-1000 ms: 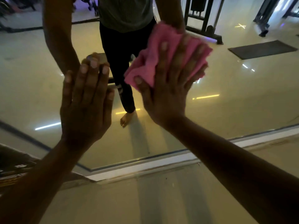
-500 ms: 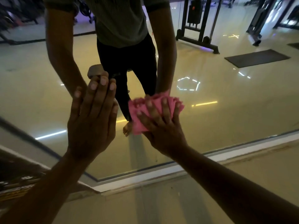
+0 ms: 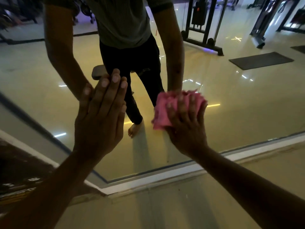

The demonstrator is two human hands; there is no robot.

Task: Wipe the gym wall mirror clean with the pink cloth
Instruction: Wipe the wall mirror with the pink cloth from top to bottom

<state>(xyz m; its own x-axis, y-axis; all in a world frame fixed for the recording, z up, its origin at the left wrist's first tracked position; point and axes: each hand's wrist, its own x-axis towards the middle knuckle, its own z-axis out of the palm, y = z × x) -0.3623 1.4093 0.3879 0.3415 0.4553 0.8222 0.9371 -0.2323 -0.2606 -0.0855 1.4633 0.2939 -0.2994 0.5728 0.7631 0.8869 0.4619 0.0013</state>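
The wall mirror [image 3: 239,109] fills most of the view and reflects the gym floor and a person's body and arms. Its white bottom frame [image 3: 165,177] runs across below my hands. My right hand [image 3: 186,123] presses the bunched pink cloth [image 3: 163,111] flat against the glass low on the mirror, fingers spread over the cloth. My left hand [image 3: 102,116] lies flat on the glass to the left of it, fingers straight and together, holding nothing.
Reflected in the glass are a black weight machine [image 3: 203,25], a dark floor mat [image 3: 260,60] and a bench pad [image 3: 99,73]. Pale floor [image 3: 165,209] lies below the mirror frame. A dark object [image 3: 18,176] sits at the left edge.
My right hand has swept the pink cloth down the glass from high up, then a little to the right. My left hand has stayed flat on the mirror.
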